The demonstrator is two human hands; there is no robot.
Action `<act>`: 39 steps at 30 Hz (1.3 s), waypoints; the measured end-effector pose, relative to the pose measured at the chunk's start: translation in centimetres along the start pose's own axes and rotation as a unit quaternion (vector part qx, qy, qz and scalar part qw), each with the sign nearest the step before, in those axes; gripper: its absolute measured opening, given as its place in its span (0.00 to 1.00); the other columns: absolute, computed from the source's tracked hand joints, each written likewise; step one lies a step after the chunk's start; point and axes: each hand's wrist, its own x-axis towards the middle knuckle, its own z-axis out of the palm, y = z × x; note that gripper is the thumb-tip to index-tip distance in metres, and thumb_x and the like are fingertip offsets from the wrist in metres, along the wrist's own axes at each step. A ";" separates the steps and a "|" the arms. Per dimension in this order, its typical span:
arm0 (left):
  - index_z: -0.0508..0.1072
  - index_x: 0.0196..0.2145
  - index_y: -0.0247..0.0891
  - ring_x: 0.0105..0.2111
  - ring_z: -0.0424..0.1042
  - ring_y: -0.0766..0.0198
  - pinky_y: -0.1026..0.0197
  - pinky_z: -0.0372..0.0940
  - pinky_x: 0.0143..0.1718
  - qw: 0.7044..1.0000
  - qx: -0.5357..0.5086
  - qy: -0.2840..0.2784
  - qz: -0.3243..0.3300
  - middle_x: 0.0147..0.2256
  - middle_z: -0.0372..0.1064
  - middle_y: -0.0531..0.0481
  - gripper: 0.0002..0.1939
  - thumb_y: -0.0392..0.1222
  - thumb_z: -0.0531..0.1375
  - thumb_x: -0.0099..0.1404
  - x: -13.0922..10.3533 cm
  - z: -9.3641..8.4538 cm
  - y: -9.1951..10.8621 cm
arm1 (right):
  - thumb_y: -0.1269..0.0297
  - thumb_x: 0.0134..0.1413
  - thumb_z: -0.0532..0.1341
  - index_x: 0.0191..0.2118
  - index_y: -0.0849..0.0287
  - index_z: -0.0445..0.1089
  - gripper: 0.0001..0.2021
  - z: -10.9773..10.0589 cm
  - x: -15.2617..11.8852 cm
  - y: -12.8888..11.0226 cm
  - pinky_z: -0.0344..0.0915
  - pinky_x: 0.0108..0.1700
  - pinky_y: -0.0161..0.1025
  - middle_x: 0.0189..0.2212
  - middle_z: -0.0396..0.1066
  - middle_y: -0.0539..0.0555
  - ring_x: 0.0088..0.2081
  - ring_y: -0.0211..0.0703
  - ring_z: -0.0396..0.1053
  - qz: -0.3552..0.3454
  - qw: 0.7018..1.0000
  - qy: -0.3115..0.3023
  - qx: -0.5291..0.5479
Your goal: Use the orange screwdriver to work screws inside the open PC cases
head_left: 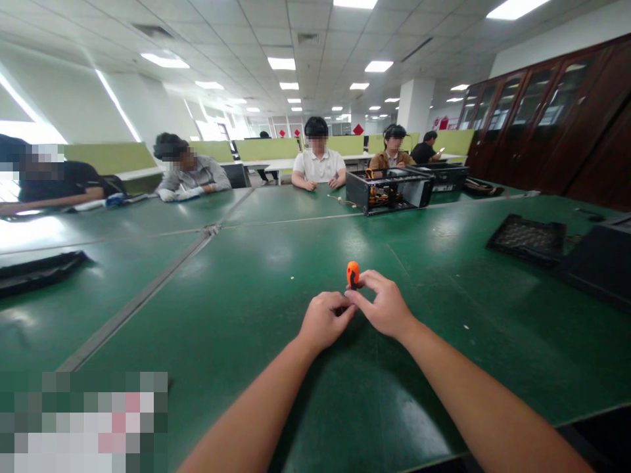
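Note:
An orange and black screwdriver (352, 272) stands upright above the green table, its handle at the top. Its lower end is hidden behind my fingers. My right hand (387, 306) is closed, with thumb and fingers pinching the lower part of the handle. Just below, my left hand (323, 322) is closed too, its fingertips pressed together right under the handle and close to my right thumb. What sits between the left fingertips is hidden.
The green table (236, 368) has a metal seam on the left. An open computer case (389, 190) stands across it, near people seated opposite. Dark panels lie left (42, 272) and right (527, 240). A black case (601, 259) stands at the right edge.

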 end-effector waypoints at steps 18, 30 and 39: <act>0.80 0.30 0.37 0.26 0.73 0.64 0.63 0.64 0.32 0.993 -0.031 -0.116 -0.016 0.26 0.77 0.49 0.08 0.38 0.60 0.64 0.0 -0.1 0.4 | 0.60 0.62 0.60 0.38 0.57 0.72 0.07 -0.1 0.0 0.0 0.65 0.43 0.42 0.34 0.70 0.53 0.38 0.45 0.68 -0.008 1.000 0.001 0.005; 0.79 0.35 0.38 0.27 0.70 0.66 0.62 0.64 0.33 0.998 -0.002 -0.013 -0.055 0.29 0.76 0.51 0.05 0.38 0.62 0.63 0.1 -0.1 0.1 | 0.64 0.63 0.59 0.63 0.49 0.60 0.23 -0.2 -0.2 0.3 0.68 0.51 0.44 0.46 0.74 0.53 0.45 0.44 0.73 0.014 0.998 0.059 0.030; 0.79 0.34 0.38 0.27 0.70 0.65 0.63 0.64 0.33 0.999 -0.007 -0.040 -0.026 0.27 0.74 0.50 0.06 0.39 0.61 0.64 0.1 -0.1 0.1 | 0.64 0.64 0.57 0.67 0.47 0.52 0.28 0.3 -0.5 0.5 0.69 0.53 0.45 0.49 0.72 0.54 0.45 0.44 0.73 0.020 0.998 0.051 0.024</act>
